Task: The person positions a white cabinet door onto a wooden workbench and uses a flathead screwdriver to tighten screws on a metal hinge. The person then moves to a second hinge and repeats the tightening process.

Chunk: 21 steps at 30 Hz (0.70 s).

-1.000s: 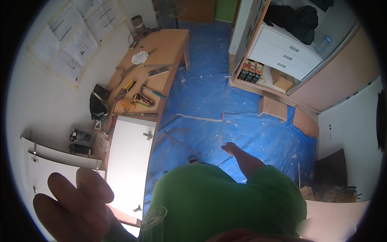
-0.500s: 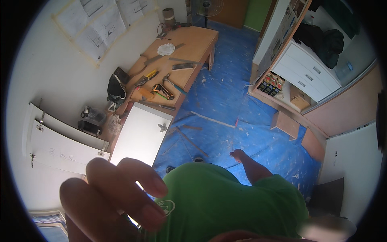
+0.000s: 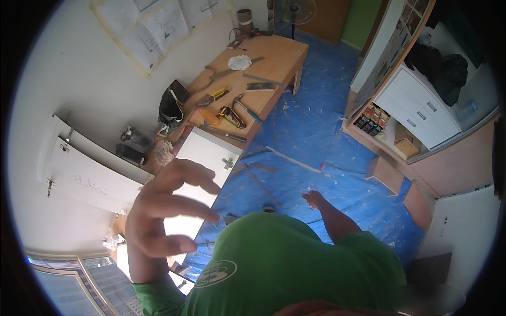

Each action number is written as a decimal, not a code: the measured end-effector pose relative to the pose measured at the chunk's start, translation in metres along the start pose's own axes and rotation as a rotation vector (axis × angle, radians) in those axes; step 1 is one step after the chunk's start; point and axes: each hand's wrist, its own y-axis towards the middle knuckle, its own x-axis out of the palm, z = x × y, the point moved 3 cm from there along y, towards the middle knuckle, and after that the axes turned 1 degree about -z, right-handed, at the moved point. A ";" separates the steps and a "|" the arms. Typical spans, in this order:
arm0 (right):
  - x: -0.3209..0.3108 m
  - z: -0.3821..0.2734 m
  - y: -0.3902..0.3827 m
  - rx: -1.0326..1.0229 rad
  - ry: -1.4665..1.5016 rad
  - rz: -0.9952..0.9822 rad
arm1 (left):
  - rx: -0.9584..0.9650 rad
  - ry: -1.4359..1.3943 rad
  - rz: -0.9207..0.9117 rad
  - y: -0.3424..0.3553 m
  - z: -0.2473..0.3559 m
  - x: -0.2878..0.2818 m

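My left hand (image 3: 153, 210) is raised close in the foreground, its fingers curved and apart with nothing between them. Beyond it in the view lies a white cabinet door panel (image 3: 206, 152) with a metal hinge (image 3: 227, 163), across the near end of the workbench. Low over the blue floor sheet, my right hand (image 3: 313, 199) hangs away from the bench with curled fingers; whatever may be inside is hidden. On the bench lie a hammer (image 3: 247, 108), a black and orange tape measure (image 3: 232, 117), yellow-handled snips (image 3: 213, 97) and an orange bottle (image 3: 208, 116).
White door panels (image 3: 87, 171) lean on the left wall. A wooden workbench (image 3: 284, 52) runs toward a standing fan (image 3: 295, 9). Blue sheeting (image 3: 311, 131) with wrinkles covers the floor. White drawers (image 3: 416, 108) and wooden boxes (image 3: 385, 176) stand on the right.
My left hand has drawn back from the camera, its fingers now plainly spread and the forearm showing. The room has shifted rightward in view; my right hand has hardly changed.
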 end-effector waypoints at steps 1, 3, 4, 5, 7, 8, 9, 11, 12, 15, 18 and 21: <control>0.001 0.009 0.001 -0.023 -0.017 0.022 | -0.164 -0.008 0.072 -0.019 -0.025 0.006; 0.002 0.027 -0.001 -0.063 -0.050 0.070 | -0.379 -0.068 0.163 -0.063 -0.076 0.031; 0.007 0.024 -0.006 -0.062 -0.087 0.060 | -0.509 -0.150 0.161 -0.091 -0.100 0.048; 0.008 0.023 -0.015 -0.056 -0.121 0.056 | -0.600 -0.202 0.161 -0.123 -0.127 0.070; 0.008 0.042 -0.032 0.055 -0.022 0.021 | -0.833 -0.485 0.221 -0.172 -0.159 0.132; 0.009 0.048 -0.038 0.138 0.102 -0.019 | -0.916 -0.804 0.238 -0.207 -0.179 0.169; 0.012 0.055 -0.048 0.220 0.234 -0.066 | -0.926 -0.593 0.218 -0.259 -0.211 0.195; 0.007 0.045 -0.061 0.202 0.069 -0.053 | -0.967 -0.154 0.184 -0.365 -0.272 0.244; 0.006 0.041 -0.067 0.247 0.043 -0.046 | -1.120 -0.311 0.347 -0.394 -0.296 0.245; 0.011 0.039 -0.059 0.271 -0.008 -0.116 | -1.100 0.263 0.087 -0.383 -0.269 0.203; 0.007 0.051 -0.013 0.210 -0.340 -0.301 | -1.185 0.133 0.267 -0.354 -0.256 0.196; 0.000 -0.047 -0.031 0.109 -0.051 -0.202 | -1.053 0.277 0.297 -0.454 -0.272 0.189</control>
